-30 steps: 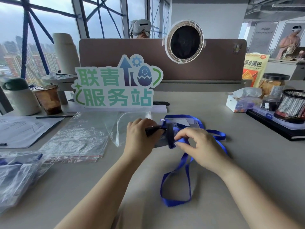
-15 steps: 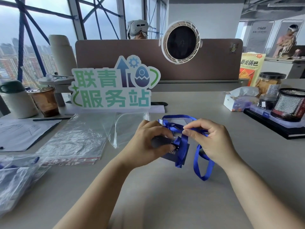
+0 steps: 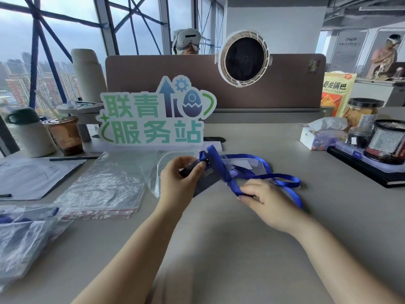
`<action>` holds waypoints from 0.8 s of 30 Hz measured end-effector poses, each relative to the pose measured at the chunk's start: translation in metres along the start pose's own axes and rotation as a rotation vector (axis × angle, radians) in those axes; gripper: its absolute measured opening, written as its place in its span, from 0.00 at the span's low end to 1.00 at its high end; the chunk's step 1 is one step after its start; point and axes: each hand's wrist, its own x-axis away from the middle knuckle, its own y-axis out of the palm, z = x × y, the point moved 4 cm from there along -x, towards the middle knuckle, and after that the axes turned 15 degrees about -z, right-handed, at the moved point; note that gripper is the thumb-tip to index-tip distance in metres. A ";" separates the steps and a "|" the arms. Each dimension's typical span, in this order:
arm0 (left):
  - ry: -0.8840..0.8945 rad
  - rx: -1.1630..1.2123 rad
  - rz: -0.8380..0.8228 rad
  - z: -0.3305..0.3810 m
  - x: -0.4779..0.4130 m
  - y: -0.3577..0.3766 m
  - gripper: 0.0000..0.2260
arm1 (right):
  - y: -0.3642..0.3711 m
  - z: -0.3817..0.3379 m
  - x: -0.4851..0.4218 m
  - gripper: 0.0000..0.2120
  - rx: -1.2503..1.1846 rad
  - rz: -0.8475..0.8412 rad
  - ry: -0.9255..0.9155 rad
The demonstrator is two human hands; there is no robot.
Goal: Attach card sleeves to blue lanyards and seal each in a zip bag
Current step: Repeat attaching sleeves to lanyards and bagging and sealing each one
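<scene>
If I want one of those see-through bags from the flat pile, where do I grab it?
Probably pinch the top bag of the pile of clear bags at its near edge, the red-striped edge, coming from the person's side. The bags lie flat on the table, so only an edge gives a hold, and that edge points toward the person.

— From where do we look?
— We look from our own head height, forward and down across the pale grey tabletop (image 3: 219, 249).
— How near are we?
— Near: our left hand (image 3: 182, 178) and right hand (image 3: 263, 198) sit mid-frame at arm's reach. The wide lens bends the edges. We face the brown padded desk partition (image 3: 153, 75), with the tall steel-framed windows (image 3: 65, 40) up at left.
</scene>
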 end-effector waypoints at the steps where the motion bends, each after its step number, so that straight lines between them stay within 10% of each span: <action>1: 0.028 -0.103 0.036 -0.001 -0.001 -0.003 0.05 | 0.000 -0.003 0.001 0.04 0.069 0.000 -0.021; 5: 0.163 -0.578 0.023 0.006 0.001 0.001 0.06 | -0.007 -0.017 0.002 0.07 0.181 0.150 -0.156; 14: 0.474 -0.729 -0.332 0.020 0.014 0.030 0.09 | -0.026 -0.011 0.006 0.12 0.104 0.437 -0.200; 24: 0.469 -0.715 -0.417 0.018 0.016 0.030 0.14 | -0.015 -0.006 0.003 0.13 -0.429 0.219 -0.085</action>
